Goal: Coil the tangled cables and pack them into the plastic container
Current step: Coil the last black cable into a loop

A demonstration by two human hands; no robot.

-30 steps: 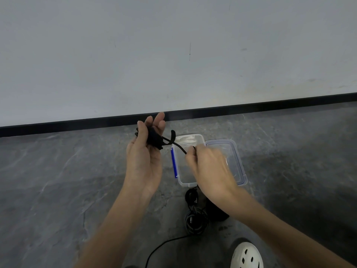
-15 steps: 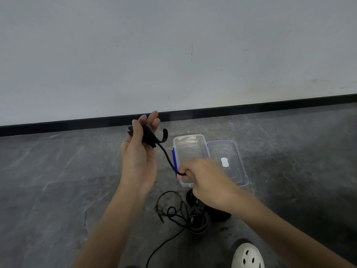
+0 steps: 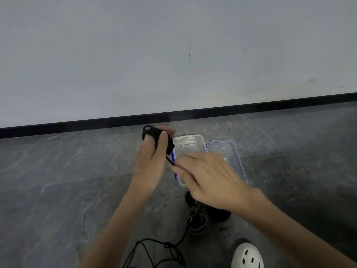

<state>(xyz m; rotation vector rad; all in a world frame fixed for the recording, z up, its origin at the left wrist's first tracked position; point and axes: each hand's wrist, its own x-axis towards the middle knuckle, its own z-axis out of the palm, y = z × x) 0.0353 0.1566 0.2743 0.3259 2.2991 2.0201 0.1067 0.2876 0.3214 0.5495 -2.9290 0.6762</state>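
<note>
Left fingers: curled around a black coil of cable, thumb pressed across the front of it, the loops wrapped over the fingers.
Left hand: raised above the floor, palm turned toward the right hand, closed on the coil; slightly blurred.
Right fingers: thumb and forefinger pinched together on the cable where it leaves the coil; the other fingers lie loosely bent beside them.
Right hand: just beside the left, back toward the camera, hanging over the container and hiding part of it.
Cable between hands: short, taut, running down and right from the coil to the pinch.
Container: clear plastic, open, on the floor beyond the hands, a blue clip on its left side; its inside is partly hidden by the right hand, so what it holds cannot be told.
Lid: clear with a blue rim, lying flat just right of the container and touching it.
Cables on floor: a dark bundle lies under the right wrist, near the container's near end; next to it a dark round thing, mostly covered by the arm.
Loose cable: thin, black, tangled and knotted on the floor by the lower edge, trailing up to the bundle.
Shoe: white, perforated, at the lower right.
Floor: grey, marbled, meeting a pale wall at a black skirting.
</note>
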